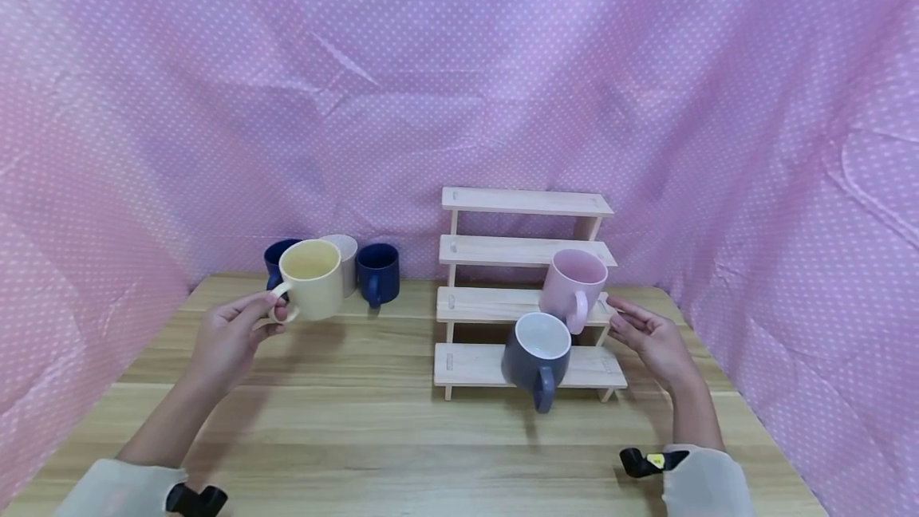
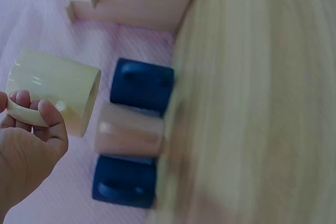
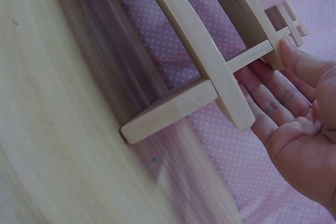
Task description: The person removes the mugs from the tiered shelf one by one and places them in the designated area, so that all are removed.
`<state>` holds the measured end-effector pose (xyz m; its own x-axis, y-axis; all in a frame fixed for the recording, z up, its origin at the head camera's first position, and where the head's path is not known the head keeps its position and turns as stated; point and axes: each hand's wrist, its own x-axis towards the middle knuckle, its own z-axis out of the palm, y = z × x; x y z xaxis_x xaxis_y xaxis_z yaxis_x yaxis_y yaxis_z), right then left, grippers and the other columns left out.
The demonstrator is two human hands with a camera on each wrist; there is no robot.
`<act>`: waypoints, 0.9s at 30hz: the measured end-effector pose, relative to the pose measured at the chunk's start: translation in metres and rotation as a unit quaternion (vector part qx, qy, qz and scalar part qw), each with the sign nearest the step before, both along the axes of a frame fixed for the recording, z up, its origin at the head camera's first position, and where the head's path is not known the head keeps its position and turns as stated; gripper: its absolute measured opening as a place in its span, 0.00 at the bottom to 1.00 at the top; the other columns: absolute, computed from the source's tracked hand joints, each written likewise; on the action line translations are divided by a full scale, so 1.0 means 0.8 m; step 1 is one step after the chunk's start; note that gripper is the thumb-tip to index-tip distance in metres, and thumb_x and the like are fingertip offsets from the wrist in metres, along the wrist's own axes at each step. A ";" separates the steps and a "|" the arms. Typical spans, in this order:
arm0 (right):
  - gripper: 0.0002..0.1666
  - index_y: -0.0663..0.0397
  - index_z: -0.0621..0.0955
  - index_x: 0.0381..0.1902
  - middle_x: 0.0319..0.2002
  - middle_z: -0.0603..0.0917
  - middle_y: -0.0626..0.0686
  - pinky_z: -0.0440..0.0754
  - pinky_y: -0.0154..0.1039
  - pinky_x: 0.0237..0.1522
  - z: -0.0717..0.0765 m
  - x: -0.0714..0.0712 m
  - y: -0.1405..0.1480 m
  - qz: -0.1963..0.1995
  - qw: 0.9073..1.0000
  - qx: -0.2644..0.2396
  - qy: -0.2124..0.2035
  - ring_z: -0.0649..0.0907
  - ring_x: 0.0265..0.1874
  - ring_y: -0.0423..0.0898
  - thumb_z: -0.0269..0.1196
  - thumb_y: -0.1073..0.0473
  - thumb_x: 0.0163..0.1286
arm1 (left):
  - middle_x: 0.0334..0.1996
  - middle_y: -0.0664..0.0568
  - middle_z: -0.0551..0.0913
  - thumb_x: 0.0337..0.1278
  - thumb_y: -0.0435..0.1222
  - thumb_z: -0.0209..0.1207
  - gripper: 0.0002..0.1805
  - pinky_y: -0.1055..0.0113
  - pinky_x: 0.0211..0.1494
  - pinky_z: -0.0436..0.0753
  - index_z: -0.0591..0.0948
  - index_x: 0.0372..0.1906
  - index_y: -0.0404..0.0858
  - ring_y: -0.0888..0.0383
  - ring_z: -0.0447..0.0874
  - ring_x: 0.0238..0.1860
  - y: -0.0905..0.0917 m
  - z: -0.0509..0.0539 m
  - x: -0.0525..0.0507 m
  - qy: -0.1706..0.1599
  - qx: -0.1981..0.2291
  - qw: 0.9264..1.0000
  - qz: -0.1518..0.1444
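My left hand (image 1: 227, 339) pinches the handle of a pale yellow mug (image 1: 316, 282), held upright above the table. The same mug (image 2: 52, 87) fills the left side of the left wrist view. At the tiered wooden rack (image 1: 474, 369), my right hand (image 1: 655, 344) holds the right end of the second shelf from the bottom. In the right wrist view the thumb lies against that shelf end (image 3: 270, 48), with the fingers behind it. A pink mug (image 1: 572, 284) stands on this shelf. A dark grey mug (image 1: 533, 365) with a white inside sits on the lowest shelf, handle facing me.
Behind the yellow mug are a blue mug (image 1: 273, 262), partly hidden, and a white mug (image 1: 348, 262). Another blue mug (image 1: 380, 274) stands to their right. The rack's upper two shelves (image 1: 527, 202) hold nothing. Pink dotted cloth (image 1: 459, 86) hangs behind the wooden table (image 1: 359, 421).
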<state>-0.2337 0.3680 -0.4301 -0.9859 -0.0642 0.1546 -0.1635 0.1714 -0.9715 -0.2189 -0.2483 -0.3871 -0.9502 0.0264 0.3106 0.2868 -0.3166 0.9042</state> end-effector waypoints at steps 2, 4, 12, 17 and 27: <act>0.36 0.73 0.65 0.73 0.48 0.86 0.44 0.83 0.33 0.54 0.000 0.000 0.000 0.000 1.000 -0.003 0.000 0.87 0.49 0.37 0.63 0.58 0.77 | 0.31 0.51 0.86 0.75 0.27 0.54 0.12 0.69 0.39 0.87 0.87 0.38 0.30 0.61 0.85 0.37 -0.009 -0.007 0.000 -0.014 0.002 1.000 0.003; 0.36 0.74 0.65 0.73 0.48 0.86 0.44 0.83 0.33 0.55 0.000 0.000 -0.001 0.000 1.000 -0.004 0.001 0.86 0.49 0.37 0.63 0.58 0.77 | 0.30 0.52 0.86 0.75 0.27 0.54 0.13 0.69 0.39 0.88 0.88 0.38 0.31 0.61 0.85 0.37 -0.019 -0.014 -0.001 -0.033 0.005 0.999 0.008; 0.35 0.73 0.66 0.73 0.47 0.86 0.45 0.83 0.36 0.56 -0.001 0.000 0.000 0.000 1.000 -0.014 -0.001 0.86 0.49 0.37 0.63 0.59 0.76 | 0.30 0.52 0.84 0.76 0.29 0.54 0.12 0.69 0.38 0.87 0.86 0.36 0.33 0.61 0.83 0.36 -0.056 -0.034 -0.006 -0.086 -0.003 0.996 0.014; 0.36 0.73 0.66 0.73 0.48 0.86 0.45 0.82 0.38 0.57 0.000 -0.001 -0.002 -0.001 1.000 -0.014 -0.006 0.86 0.50 0.37 0.63 0.58 0.76 | 0.29 0.51 0.83 0.77 0.29 0.52 0.17 0.70 0.36 0.86 0.84 0.29 0.30 0.60 0.83 0.34 -0.077 -0.044 -0.006 -0.099 -0.002 0.995 0.008; 0.35 0.74 0.66 0.72 0.47 0.86 0.43 0.83 0.35 0.56 0.002 0.002 -0.003 -0.008 1.000 -0.017 -0.007 0.86 0.49 0.36 0.63 0.59 0.77 | 0.30 0.51 0.84 0.78 0.33 0.52 0.16 0.69 0.38 0.87 0.85 0.33 0.31 0.59 0.84 0.34 -0.104 -0.057 0.000 -0.147 -0.036 0.988 0.004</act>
